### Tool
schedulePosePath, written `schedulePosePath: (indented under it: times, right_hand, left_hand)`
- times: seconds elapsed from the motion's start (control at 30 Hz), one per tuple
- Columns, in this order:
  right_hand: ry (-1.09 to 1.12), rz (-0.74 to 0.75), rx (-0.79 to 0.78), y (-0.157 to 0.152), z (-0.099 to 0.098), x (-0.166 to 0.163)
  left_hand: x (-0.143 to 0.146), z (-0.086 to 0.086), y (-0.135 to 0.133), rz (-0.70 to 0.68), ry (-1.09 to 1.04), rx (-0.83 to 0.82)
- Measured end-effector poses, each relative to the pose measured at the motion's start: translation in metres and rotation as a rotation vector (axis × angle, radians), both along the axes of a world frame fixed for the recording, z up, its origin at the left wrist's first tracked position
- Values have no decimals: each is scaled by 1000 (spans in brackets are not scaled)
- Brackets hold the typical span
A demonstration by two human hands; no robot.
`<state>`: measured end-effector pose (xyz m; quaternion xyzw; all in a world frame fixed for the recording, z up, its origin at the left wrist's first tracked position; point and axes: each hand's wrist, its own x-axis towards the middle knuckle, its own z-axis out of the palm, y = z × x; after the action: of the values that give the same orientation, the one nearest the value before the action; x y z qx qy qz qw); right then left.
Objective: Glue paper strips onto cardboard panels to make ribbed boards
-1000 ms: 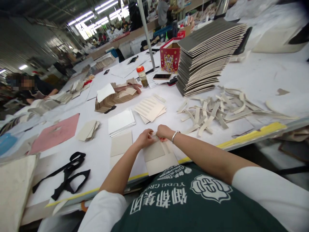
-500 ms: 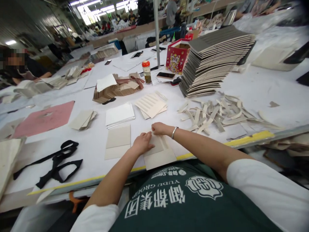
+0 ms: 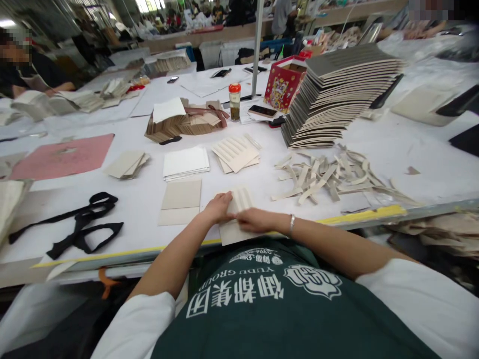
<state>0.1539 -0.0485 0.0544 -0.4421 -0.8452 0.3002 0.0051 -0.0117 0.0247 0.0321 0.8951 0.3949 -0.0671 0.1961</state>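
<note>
Both my hands rest on a small beige card (image 3: 235, 230) with narrow strips across its top, lying at the near edge of the white table (image 3: 392, 144). My left hand (image 3: 218, 208) lies flat on the card's left part, fingers stretched toward the strips. My right hand (image 3: 256, 220) lies palm down across the card's middle, fingers pointing left and touching the left hand. Neither hand grips anything. A plain beige card pair (image 3: 180, 201) lies just left of my left hand.
Loose card strips (image 3: 325, 174) lie scattered to the right, before a tall leaning stack of grey boards (image 3: 337, 94). Behind the card are a white sheet stack (image 3: 185, 162) and strip-covered cards (image 3: 235, 152). Black scissors (image 3: 80, 224) lie at left. A person sits at far left.
My right hand has drawn back from the card's far edge to its middle. My left hand has slid forward on the card. The strips on the card now show.
</note>
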Motion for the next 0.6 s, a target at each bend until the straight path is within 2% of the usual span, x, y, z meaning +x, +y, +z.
schedulePosePath:
  times: [0.07, 0.17, 0.27, 0.33, 0.4, 0.53, 0.6]
  right_hand:
    - [69, 108, -150, -28, 1, 1]
    - [111, 25, -235, -52, 3, 3]
    - [158, 13, -334, -55, 4, 4]
    - [252, 64, -455, -56, 2, 4]
    - [378, 45, -550, -58, -2, 5]
    - [647, -243, -659, -58, -2, 30]
    - [703, -454, -553, -49, 6, 61]
  left_hand:
    - [2, -1, -3, 1, 14, 1]
    - [7, -4, -13, -70, 50, 44]
    - [11, -12, -23, -134, 86, 93]
    - [11, -18, -28, -140, 85, 118]
    - [9, -23, -30, -131, 58, 138]
    - [0, -30, -35, -83, -62, 151]
    - [-7, -32, -37, -65, -160, 150]
